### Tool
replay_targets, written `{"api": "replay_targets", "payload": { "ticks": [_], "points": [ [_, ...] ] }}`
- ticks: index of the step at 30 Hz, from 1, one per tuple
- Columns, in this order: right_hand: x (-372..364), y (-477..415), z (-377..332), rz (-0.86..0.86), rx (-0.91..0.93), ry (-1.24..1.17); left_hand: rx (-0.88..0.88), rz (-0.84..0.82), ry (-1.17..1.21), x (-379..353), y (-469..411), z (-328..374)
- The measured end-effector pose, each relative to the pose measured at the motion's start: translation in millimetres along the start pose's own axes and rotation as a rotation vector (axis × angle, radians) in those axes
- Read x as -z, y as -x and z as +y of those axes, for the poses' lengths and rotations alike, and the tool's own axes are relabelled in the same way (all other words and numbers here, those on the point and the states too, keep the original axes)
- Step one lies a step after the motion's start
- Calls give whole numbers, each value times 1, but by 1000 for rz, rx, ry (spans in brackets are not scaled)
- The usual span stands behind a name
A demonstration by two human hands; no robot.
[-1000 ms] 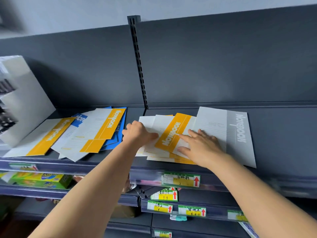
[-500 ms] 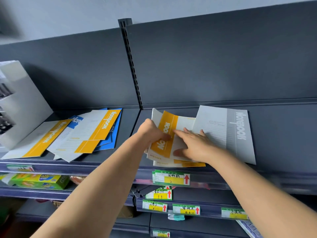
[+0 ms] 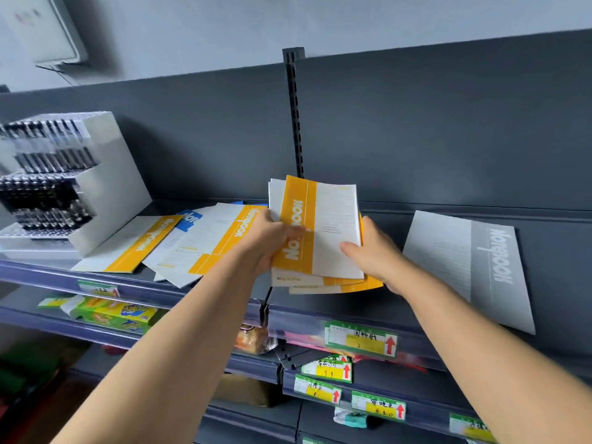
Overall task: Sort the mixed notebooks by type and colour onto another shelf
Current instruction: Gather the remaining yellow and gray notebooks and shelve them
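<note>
A stack of small yellow-and-white notebooks [image 3: 330, 229] is tilted up off the dark shelf [image 3: 551, 277], held between both hands. My left hand [image 3: 269, 241] grips its left edge over the yellow band. My right hand [image 3: 374, 254] holds its right edge, thumb on the top cover. A large grey-and-white notebook [image 3: 464, 267] lies flat on the shelf to the right. On the left shelf section lies a mixed pile [image 3: 192, 248] of yellow-and-white notebooks with blue ones partly hidden underneath.
A white display box of black pens [image 3: 64, 184] stands at the far left of the shelf. A slotted upright [image 3: 294, 113] divides the back panel. Lower shelves carry price labels [image 3: 362, 339] and packaged goods [image 3: 109, 312].
Both hands have gathered the spread yellow-and-white notebooks into one stack and lifted it up on edge off the shelf. The view has pulled back and shifted left.
</note>
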State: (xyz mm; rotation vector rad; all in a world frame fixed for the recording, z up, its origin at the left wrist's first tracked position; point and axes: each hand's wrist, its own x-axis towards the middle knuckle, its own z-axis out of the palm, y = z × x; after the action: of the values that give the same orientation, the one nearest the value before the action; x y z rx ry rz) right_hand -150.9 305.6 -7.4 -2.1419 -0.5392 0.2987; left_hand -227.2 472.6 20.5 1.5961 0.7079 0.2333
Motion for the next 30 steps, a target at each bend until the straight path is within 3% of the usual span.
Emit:
{"api": "replay_targets", "payload": {
  "ticks": [6,11,15,19,23,28,30],
  "points": [
    [-50,-10,-21,-21,13,-242,39,7,-130,43,-14,-19],
    [-82,-31,-48,140,-22,-277,-63,405,-682,116,-52,-32],
    [-108,-48,-69,126,-55,-299,-110,406,-949,171,-79,-35],
    [-145,-67,-90,114,-85,-313,-139,278,-971,198,-101,-31],
    [-180,-78,-99,50,-122,-120,-95,193,-996,208,-113,-35],
    [-202,-72,-109,49,-206,181,60,61,-771,197,-119,-26],
    [-201,-72,-109,46,-223,189,103,3,-592,201,-119,-24]
  ]
}}
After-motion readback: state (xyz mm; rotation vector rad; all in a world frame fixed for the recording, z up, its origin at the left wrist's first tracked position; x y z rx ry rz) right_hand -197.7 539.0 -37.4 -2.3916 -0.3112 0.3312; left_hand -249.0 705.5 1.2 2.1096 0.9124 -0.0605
